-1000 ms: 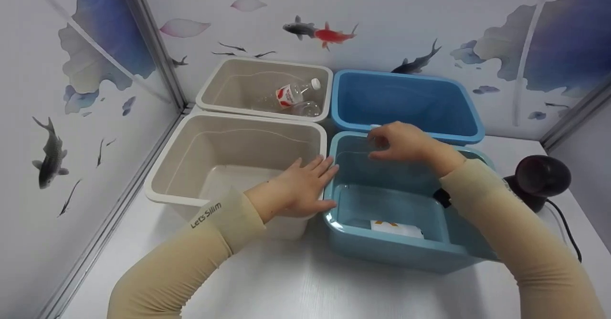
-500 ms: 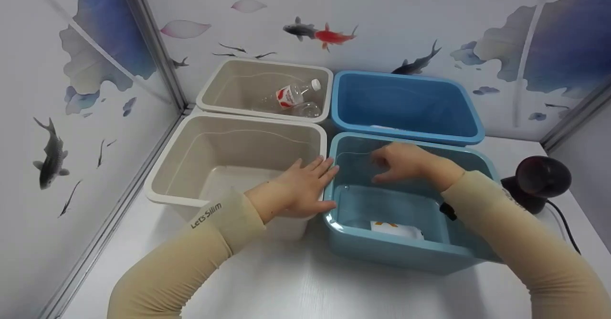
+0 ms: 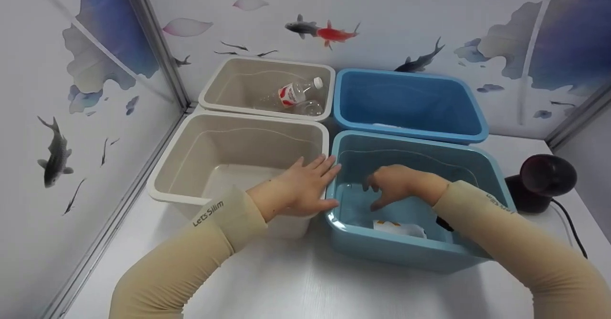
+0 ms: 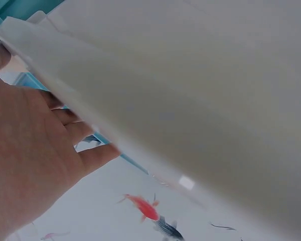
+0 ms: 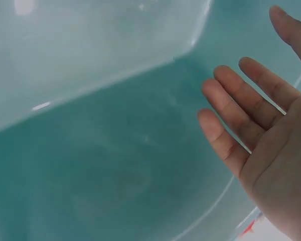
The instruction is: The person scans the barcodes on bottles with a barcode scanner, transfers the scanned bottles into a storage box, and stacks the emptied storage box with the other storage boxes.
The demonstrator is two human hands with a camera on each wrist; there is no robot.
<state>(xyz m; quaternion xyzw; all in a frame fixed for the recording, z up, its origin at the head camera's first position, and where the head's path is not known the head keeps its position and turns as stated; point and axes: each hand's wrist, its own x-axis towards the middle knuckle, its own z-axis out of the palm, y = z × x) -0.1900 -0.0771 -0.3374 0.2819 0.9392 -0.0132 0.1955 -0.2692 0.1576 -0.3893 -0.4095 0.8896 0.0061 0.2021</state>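
My left hand (image 3: 305, 190) rests spread on the right rim of the front beige bin (image 3: 241, 204), fingertips at the neighbouring teal bin. In the left wrist view this hand (image 4: 35, 150) lies along the beige bin's edge. Inside the teal bin (image 3: 405, 254) my right hand (image 3: 398, 184) reaches down, fingers loosely bent and holding nothing. The right wrist view shows that hand (image 5: 261, 120) apart from the teal wall. A white cylindrical thing with an orange mark (image 3: 401, 229) lies on the bin's floor by the near wall, below the right hand; the near rim partly hides it.
Behind stand another beige bin (image 3: 229, 82) with clear plastic bottles (image 3: 293, 94) and a blue bin (image 3: 405, 97) with a bit of white visible at its near inner edge. A black device (image 3: 539, 180) with a cable stands right of the teal bin. Printed walls enclose the table.
My right hand has moved from above the teal bin's back rim down into the bin, toward the white thing. The left hand has stayed in place.
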